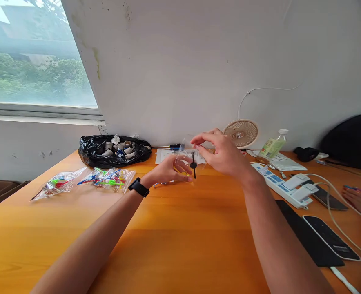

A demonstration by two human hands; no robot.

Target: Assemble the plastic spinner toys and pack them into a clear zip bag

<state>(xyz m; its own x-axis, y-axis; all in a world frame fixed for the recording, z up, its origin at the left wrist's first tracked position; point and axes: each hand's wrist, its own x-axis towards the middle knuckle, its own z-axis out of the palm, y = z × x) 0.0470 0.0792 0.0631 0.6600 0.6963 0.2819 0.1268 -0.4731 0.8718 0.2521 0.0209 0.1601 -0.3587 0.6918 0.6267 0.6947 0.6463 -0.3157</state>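
Observation:
My right hand [220, 153] is above the table with thumb and forefinger pinched on the top of a clear plastic bag [185, 148]. A slim black piece with a round middle and pointed ends [193, 165] hangs upright below those fingers; whether it is inside the bag or in front of it I cannot tell. My left hand [172, 168], with a black band on its wrist, is close to the bag's lower left. Its thumb and fingers are curved but apart, near the black piece. Small yellow and blue bits show behind and under the left hand, partly hidden.
Left of my hands lie clear bags of colourful plastic parts [107, 179] and a black bag [85, 153] holding grey rolls. To the right are a power strip [278, 183] with cables, a fan [241, 132], a bottle [272, 147], phones and another person's hand [359, 202].

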